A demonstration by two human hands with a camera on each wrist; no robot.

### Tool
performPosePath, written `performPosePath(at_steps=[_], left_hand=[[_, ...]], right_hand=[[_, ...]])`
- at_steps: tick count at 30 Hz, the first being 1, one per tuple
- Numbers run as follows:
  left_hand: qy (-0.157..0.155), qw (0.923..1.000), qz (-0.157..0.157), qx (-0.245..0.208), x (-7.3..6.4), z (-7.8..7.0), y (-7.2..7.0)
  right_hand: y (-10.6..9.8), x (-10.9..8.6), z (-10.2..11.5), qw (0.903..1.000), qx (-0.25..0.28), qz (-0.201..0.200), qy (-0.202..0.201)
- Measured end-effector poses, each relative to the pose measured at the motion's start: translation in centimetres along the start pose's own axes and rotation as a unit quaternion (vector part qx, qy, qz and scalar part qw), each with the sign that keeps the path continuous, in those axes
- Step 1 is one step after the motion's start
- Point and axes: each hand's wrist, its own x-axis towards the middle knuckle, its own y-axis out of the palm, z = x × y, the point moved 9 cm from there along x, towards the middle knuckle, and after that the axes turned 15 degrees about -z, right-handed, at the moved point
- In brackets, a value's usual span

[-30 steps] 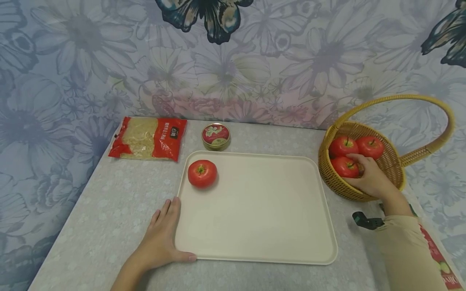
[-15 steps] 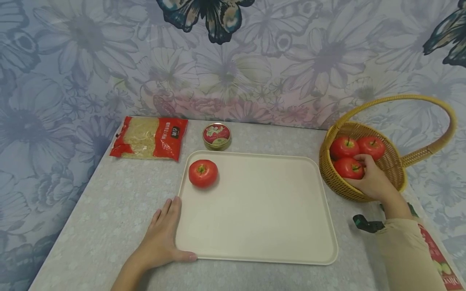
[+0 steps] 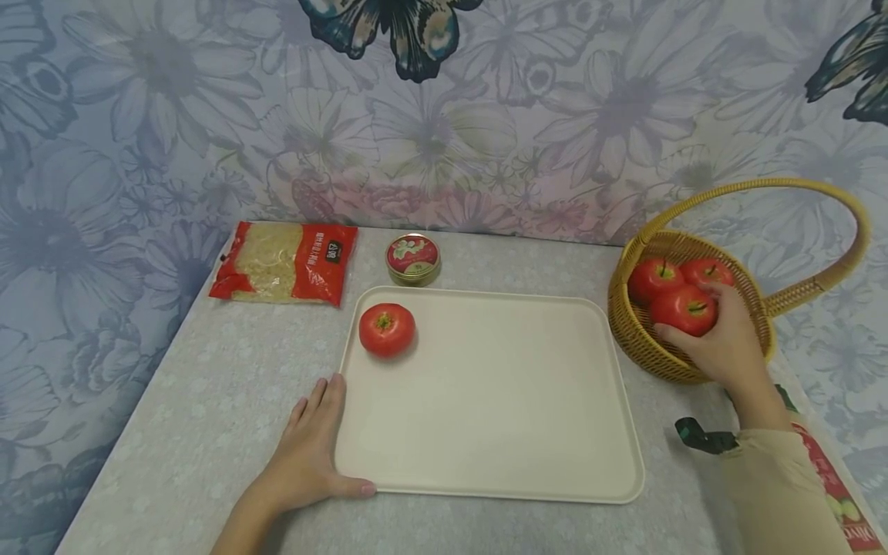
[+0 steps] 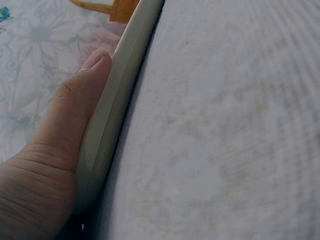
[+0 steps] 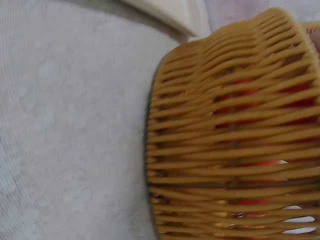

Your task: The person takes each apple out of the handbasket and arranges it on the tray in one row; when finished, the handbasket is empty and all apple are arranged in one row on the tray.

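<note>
In the head view my right hand (image 3: 732, 339) grips a red apple (image 3: 685, 310) by its sides, within the wicker basket (image 3: 641, 356). Behind it sit two more red apples, a left one (image 3: 654, 280) and a right one (image 3: 706, 271) partly covered. My left hand (image 3: 305, 447) lies spread at the near-left corner of the cream tray (image 3: 499, 401), fingers along the left side and thumb on the front edge. The left wrist view shows that thumb (image 4: 75, 110) against the tray's rim (image 4: 112, 100). On the tray's far-left corner rests a red tomato (image 3: 386, 330).
A red bag of pale food (image 3: 284, 264) lies at the back left, with a round tin (image 3: 413, 259) to its right. The basket's tall handle (image 3: 822, 189) arches up near the patterned wall. In the right wrist view, the basket's woven side (image 5: 235, 135) fills much of the frame.
My right hand has lifted the front apple slightly and shifted it right and toward me, over the basket's inside. The left hand and the tray have stayed put.
</note>
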Motion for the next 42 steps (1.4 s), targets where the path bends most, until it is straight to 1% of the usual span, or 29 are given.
performPosePath(at_steps=[4, 7, 11, 15, 18, 20, 25, 29, 32, 35, 39, 42], left_hand=[[0.002, 1.0000, -0.002, 0.000, 0.0, 0.1, 0.0], [0.004, 1.0000, -0.004, -0.001, 0.0, 0.1, -0.1], [0.004, 1.0000, -0.003, -0.001, 0.0, 0.1, 0.0], [0.007, 1.0000, -0.005, 0.002, 0.0, 0.1, 0.0], [0.009, 0.9999, -0.006, 0.000, -0.1, 0.1, -0.2], [0.008, 0.9999, -0.007, 0.000, -0.1, 0.1, -0.2], [0.008, 0.9999, -0.008, -0.002, -0.1, 0.1, -0.1], [0.012, 0.9998, -0.011, -0.007, 0.0, 0.0, 0.0], [0.012, 0.9998, -0.012, -0.010, 0.0, 0.0, 0.0], [0.010, 0.9998, -0.012, -0.012, 0.0, 0.0, 0.0], [0.010, 0.9998, -0.013, -0.011, -0.1, 0.0, 0.0], [0.009, 0.9998, -0.013, -0.011, -0.1, 0.0, 0.0]], right_hand=[[-1.2, -0.3, 2.0, 0.9989, 0.020, -0.038, -0.018], [-1.8, -0.6, 4.0, 0.9976, 0.034, -0.051, -0.033], [-1.7, -1.5, 7.1, 0.9961, 0.052, -0.046, -0.054], [-0.6, -2.7, 10.3, 0.9927, 0.079, -0.030, -0.086], [1.1, -3.7, 12.7, 0.9892, 0.093, -0.011, -0.113], [2.5, -4.4, 14.1, 0.9856, 0.103, 0.005, -0.134], [7.1, -6.0, 17.2, 0.9745, 0.121, 0.048, -0.182], [10.5, -7.1, 19.2, 0.9661, 0.128, 0.084, -0.208], [12.8, -7.8, 20.5, 0.9618, 0.119, 0.104, -0.223], [14.7, -8.4, 21.6, 0.9595, 0.097, 0.116, -0.238], [16.7, -8.8, 22.6, 0.9576, 0.063, 0.125, -0.252], [17.7, -8.9, 23.1, 0.9565, 0.047, 0.129, -0.257]])
